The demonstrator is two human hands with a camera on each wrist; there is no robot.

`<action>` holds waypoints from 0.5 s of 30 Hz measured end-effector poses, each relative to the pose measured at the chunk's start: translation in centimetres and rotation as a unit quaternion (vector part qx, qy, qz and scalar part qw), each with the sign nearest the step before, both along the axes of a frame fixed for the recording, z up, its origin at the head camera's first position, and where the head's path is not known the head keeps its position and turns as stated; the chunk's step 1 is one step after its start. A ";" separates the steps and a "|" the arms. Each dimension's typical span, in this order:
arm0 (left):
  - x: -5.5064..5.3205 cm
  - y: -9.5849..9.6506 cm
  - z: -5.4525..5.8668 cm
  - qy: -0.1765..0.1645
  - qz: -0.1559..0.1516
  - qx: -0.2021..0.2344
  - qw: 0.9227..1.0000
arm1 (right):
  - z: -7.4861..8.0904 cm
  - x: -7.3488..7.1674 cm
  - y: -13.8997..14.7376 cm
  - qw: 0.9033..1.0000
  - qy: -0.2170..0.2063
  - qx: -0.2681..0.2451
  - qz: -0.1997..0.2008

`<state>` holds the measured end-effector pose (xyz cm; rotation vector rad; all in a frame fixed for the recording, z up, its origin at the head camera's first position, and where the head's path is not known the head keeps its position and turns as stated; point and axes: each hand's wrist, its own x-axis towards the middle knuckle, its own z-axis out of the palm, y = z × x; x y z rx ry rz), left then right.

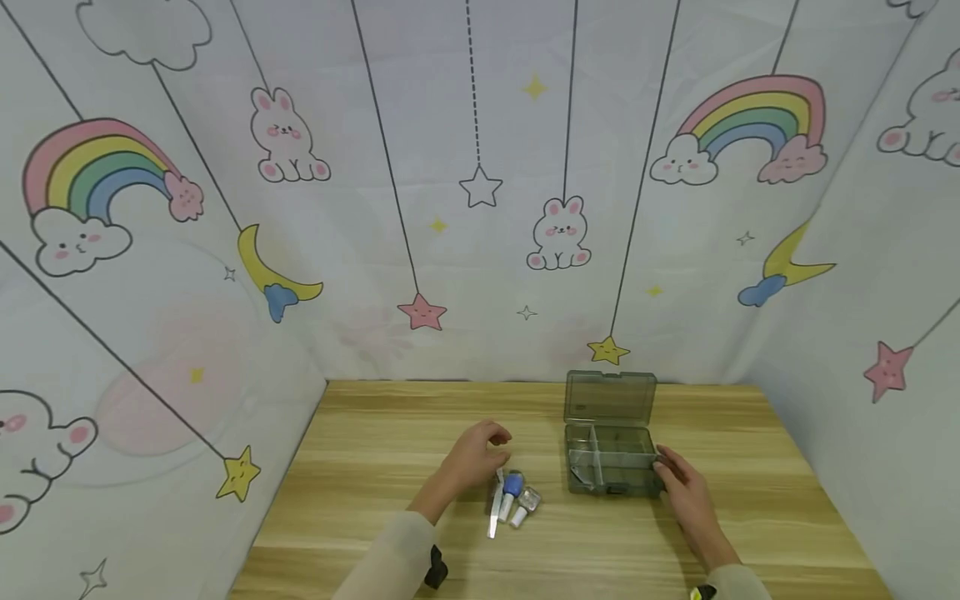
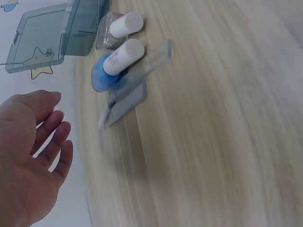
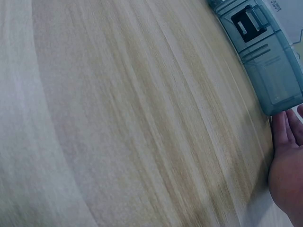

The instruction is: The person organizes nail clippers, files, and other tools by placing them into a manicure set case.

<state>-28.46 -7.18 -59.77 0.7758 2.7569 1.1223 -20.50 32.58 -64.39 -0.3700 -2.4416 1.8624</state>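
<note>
A translucent grey-green divided box (image 1: 617, 486) stands with its lid (image 1: 609, 398) raised, pale dividers inside. My right hand (image 1: 688, 496) touches the box's right end; in the right wrist view its fingers (image 3: 282, 127) extend along that end. My left hand (image 1: 474, 457) hovers just behind several small items, fingers loosely bent with nothing between them. Those items are a blue nail polish bottle (image 2: 102, 75) with a white cap, a glittery nail polish bottle (image 2: 108, 34), a clear flat strip (image 2: 147, 65) and a grey flat piece (image 2: 128, 105) beneath it.
The wood-grain table (image 1: 390, 417) bears all of these things. A pale fabric backdrop (image 1: 495, 275) with rainbows, rabbits and stars hangs along its back and both sides. The small items lie left of the box.
</note>
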 end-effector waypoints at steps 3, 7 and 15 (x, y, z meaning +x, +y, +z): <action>0.0 -0.7 -0.4 0.005 0.002 -0.005 1.000 | 0.0 -0.2 0.0 1.000 -0.007 -0.008 -0.001; 0.2 -1.2 -0.8 -0.006 -0.002 -0.004 1.000 | 0.1 -0.2 -0.1 1.000 -0.011 -0.008 -0.003; 0.8 -1.8 -2.0 -0.019 -0.022 0.000 1.000 | 0.2 -0.2 -0.2 1.000 -0.009 -0.006 -0.004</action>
